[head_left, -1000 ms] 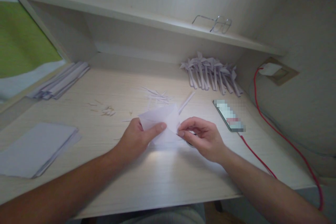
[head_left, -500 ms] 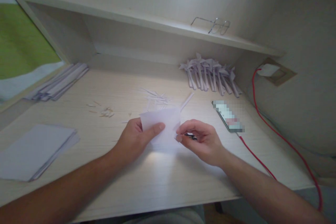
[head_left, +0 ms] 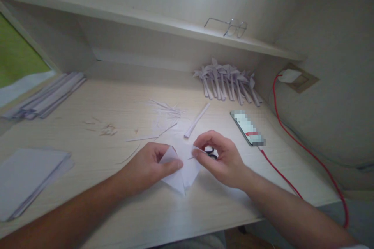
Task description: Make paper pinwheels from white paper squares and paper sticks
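A white sheet of paper with cut corners is held between my hands above the desk. My left hand pinches its left side, thumb on top, and one pointed flap hangs down. At the right, the thumb and fingertips of my right hand close on another corner. A thin dark line shows at those fingertips; I cannot make out what it is. Black loops like scissors handles show behind the right hand, partly hidden. Beyond the sheet lies a rolled paper stick.
Paper pinwheels line the back right. Paper slivers and toothpick-like bits are scattered mid-desk. Paper sticks and a paper stack lie left. A phone with a red cable is right; glasses rest on the shelf.
The sheet, upright and facing me before, is now lower and tilted, its cut flaps spread. My right fingertips have taken a corner. The view has shifted slightly rightward.
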### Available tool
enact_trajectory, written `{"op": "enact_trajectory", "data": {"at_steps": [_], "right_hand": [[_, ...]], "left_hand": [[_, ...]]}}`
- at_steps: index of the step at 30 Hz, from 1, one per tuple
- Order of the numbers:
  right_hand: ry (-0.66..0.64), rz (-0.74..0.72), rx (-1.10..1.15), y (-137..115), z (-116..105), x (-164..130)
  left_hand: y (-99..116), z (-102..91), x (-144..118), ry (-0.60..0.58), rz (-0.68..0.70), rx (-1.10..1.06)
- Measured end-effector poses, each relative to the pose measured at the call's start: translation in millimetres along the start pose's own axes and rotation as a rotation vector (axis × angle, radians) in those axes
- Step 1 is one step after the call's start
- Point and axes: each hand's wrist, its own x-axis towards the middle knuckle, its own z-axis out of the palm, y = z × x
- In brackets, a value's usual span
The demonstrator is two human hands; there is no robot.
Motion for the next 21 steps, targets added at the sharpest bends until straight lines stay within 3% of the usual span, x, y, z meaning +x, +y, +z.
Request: {"op": "enact_trajectory", "data": {"at_steps": [4, 7, 13, 21], "right_hand": [[0.102, 0.087, 0.097, 3.7, 0.6, 1.7], [0.089, 0.141, 0.176, 5.3, 3.1, 1.4], [0.038, 0.236, 0.274, 6.8, 10.1, -4.2], [-0.185, -0.077, 0.074, 1.4, -5.3, 1.1]], "left_hand": [[2.2, -4.6, 3.6, 0.174, 0.005, -0.157], [-2.0, -6.0, 5.4, 0.274, 0.056, -0.298], [1.1, -0.5, 0.7, 0.222, 0.048, -0.251], [4.7, -7.7, 1.4, 0.212, 0.047, -0.214]]}}
